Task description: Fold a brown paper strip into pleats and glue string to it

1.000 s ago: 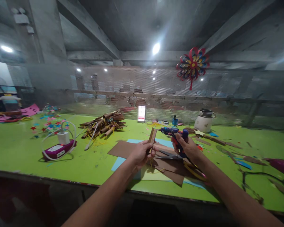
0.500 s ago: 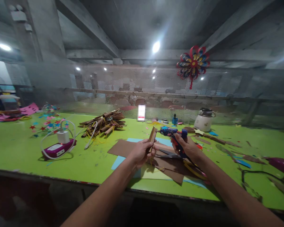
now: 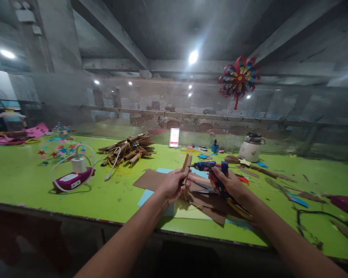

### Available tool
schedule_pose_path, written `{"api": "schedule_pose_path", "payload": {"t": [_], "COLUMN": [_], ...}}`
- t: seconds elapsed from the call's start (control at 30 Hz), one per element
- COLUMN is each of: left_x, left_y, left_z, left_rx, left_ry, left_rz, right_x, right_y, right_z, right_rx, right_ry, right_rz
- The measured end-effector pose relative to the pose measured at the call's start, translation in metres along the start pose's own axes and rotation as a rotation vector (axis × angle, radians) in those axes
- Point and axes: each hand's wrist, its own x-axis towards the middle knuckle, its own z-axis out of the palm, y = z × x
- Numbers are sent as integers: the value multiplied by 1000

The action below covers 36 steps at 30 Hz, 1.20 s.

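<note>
Between the fingers of my left hand (image 3: 175,184) stands a folded strip of brown cardboard (image 3: 186,163), tilted upward. My right hand (image 3: 227,181) is wrapped round a dark blue glue gun (image 3: 210,166). The gun's nozzle points left and is at the strip's edge; whether it touches I cannot tell. Yellow string (image 3: 186,194) hangs below my left fingers. Under both hands lie brown cardboard pieces (image 3: 150,180), light blue paper (image 3: 145,197) and a pair of scissors (image 3: 204,190), partly hidden by my right hand.
A pile of rolled brown sticks with yellow string (image 3: 130,150) lies at the back left. Nearer left is a purple power strip (image 3: 74,180) with a white charger and cable. A white kettle-like jug (image 3: 250,148) stands back right. Paper stars (image 3: 63,150) are scattered left. A black cable (image 3: 321,211) lies right.
The glue gun's nozzle has shifted slightly down and left along the cardboard strip. My left hand keeps its hold on the strip, and the view has shifted a little.
</note>
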Motion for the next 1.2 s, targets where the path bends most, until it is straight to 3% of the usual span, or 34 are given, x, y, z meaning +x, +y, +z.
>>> {"api": "schedule_pose_path", "payload": {"t": [0.53, 1.2], "left_x": [4, -1], "left_y": [-1, 2], "left_z": [-4, 2], "left_rx": [-5, -38], "left_ry": [3, -58], "left_rz": [24, 44], "right_x": [-1, 6], "right_y": [2, 1], "right_z": [3, -2], "right_rx": [25, 281], "right_ry": [-43, 39], "right_rz": [43, 56]}}
